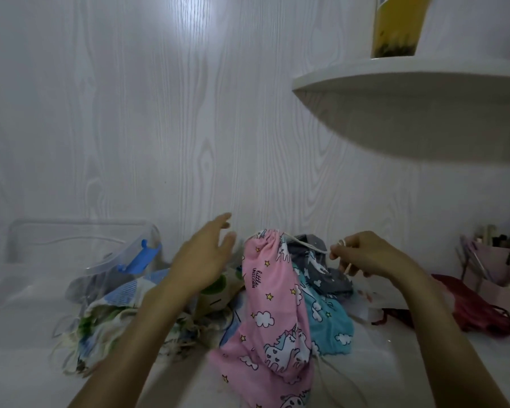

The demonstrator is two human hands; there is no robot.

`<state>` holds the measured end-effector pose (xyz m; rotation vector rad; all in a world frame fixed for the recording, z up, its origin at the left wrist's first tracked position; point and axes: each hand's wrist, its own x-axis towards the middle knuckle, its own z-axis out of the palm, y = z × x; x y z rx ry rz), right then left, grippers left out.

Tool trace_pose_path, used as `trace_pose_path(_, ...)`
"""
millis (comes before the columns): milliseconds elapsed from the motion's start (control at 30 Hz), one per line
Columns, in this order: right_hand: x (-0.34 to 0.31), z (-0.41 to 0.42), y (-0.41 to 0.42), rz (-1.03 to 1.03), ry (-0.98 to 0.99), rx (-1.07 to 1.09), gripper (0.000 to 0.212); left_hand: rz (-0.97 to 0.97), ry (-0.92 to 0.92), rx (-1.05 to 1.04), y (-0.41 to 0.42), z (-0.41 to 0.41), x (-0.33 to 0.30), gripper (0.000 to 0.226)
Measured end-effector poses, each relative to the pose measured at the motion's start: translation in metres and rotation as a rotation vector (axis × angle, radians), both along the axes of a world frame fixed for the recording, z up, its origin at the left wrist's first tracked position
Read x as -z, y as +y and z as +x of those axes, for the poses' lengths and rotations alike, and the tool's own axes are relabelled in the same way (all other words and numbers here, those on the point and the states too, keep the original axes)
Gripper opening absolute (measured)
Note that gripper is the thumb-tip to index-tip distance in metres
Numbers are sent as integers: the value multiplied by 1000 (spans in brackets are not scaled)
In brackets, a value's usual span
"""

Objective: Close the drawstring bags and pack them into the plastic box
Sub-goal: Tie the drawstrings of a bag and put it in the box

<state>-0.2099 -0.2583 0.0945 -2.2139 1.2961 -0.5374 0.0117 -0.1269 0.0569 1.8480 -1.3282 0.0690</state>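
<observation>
Landmark: pink cotton drawstring bag printed with unicorns, clouds and stars (273,313), lying lengthwise on the white tabletop (21,363), its gathered mouth pointing toward the wood-grain wall (159,128).
Wall shelf: rounded white shelf (409,92), high above and to the right of the pink bag; a tall yellow container (398,28) stands on it.
Plastic box: clear plastic box with blue clip latches (80,254), to the left of the pink bag, against the wall; its contents cannot be made out.
Pale bags: heap of cream and blue printed cloth bags with loose cords (109,325), between the box and the pink bag.
Teal bag: teal cloud-print bag (327,322), just right of the pink bag and partly under it.
Grey bag: grey printed bag (321,266), behind the teal one.
Red cloth: dark red bag (468,310), well to the right.
Pen holder: pink holder of pens (489,260), far right, by the wall.
Left hand (203,260): fingers spread and relaxed, holding nothing, just left of the pink bag's mouth.
Right hand (365,254): pinches the white drawstring cord (309,245), which runs taut from the pink bag's gathered mouth.
</observation>
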Motion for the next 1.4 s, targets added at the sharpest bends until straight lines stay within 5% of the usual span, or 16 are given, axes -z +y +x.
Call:
trace_pose_path(67,1,1,1,-244,128,100,40,59,49,154,-7,-9,7,48)
trace_pose_path(167,2,19,14,-550,-161,51,42,130,64,224,-13,-11,23,40)
trace_pose_path(300,19,48,21,-250,-136,-267,30,63,27,121,-13,-12,23,32)
trace_pose_path(467,12,43,22,-150,-309,-293,13,26,-109,41,4,-2,-4,18)
trace_pose_path(700,-10,21,38,160,-504,-481,35,-119,66,233,36,12,-30,12)
trace_pose_path(967,4,43,34,-193,-407,-236,36,-149,-291,-254,22,7,-13,21)
trace_pose_path(1267,3,45,40,-114,-394,-271,35,-51,-32,-93,15,-3,-18,12)
trace_pose_path(1400,1,47,48,-107,-394,-341,36,126,-1,26,11,-8,-17,31)
